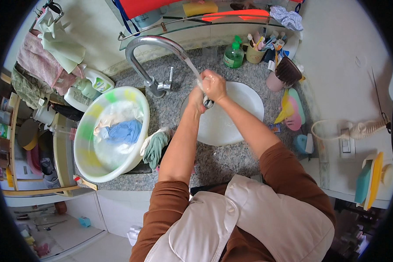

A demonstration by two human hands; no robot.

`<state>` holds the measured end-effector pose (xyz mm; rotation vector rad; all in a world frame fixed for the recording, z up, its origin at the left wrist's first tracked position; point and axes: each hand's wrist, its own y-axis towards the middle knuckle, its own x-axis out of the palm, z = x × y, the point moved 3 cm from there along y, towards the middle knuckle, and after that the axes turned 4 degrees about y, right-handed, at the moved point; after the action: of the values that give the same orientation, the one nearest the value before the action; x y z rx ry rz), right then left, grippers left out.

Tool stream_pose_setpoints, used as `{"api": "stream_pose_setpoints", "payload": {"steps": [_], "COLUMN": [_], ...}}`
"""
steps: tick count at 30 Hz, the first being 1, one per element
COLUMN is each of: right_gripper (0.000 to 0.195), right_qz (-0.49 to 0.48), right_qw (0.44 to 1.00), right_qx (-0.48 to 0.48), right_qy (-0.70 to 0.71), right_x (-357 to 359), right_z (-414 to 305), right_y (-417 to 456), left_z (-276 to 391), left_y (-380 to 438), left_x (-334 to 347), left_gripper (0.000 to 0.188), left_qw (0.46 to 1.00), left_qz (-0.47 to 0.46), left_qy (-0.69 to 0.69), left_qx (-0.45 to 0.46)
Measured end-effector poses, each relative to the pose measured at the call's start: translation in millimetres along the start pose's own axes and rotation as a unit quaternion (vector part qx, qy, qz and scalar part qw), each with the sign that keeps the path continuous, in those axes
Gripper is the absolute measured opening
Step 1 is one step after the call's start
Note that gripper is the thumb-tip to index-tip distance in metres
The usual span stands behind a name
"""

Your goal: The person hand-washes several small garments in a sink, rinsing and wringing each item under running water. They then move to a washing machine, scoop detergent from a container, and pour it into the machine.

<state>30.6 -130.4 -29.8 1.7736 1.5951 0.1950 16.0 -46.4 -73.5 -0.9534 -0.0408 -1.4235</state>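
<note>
Under the running chrome faucet [157,39], my left hand [195,97] and my right hand [215,87] are pressed together around a small wet cloth item [208,103]. Only a dark-and-white bit of it shows below the fingers; the rest is hidden. Water [194,69] pours onto the hands, which are over the back left of a white oval washbasin [242,131]. To the left, a large plastic tub [82,160] holds sudsy water and a soaked blue cloth [124,132]. Bunched green and white fabric [155,149] lies beside the tub's right rim.
Behind the basin stand a green soap pump bottle [234,55] and a mug of toothbrushes [255,54]. A brush in a pink cup [275,82] is at the right. A glass shelf [196,26] spans the back wall. The faucet lever [171,77] rises left of my hands.
</note>
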Motion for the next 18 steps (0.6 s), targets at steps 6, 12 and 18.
{"api": "stream_pose_setpoints", "payload": {"steps": [6, 12, 18], "right_gripper": [0.016, 0.027, 0.029], "right_qz": [0.022, -0.178, -0.322], "right_qw": [0.967, 0.846, 0.923], "right_qx": [0.23, 0.387, 0.082], "right_qy": [0.107, 0.32, -0.196], "right_x": [-21, -6, -5], "right_z": [61, 50, 164], "right_y": [23, -2, -124], "left_z": [33, 45, 62], "left_y": [-31, -48, -59], "left_x": [-4, -20, -18], "left_gripper": [0.044, 0.042, 0.035], "left_qw": [0.987, 0.945, 0.936], "left_qz": [-0.03, 0.018, 0.055], "left_qy": [0.155, 0.32, 0.343], "left_qx": [0.02, 0.063, 0.048]}}
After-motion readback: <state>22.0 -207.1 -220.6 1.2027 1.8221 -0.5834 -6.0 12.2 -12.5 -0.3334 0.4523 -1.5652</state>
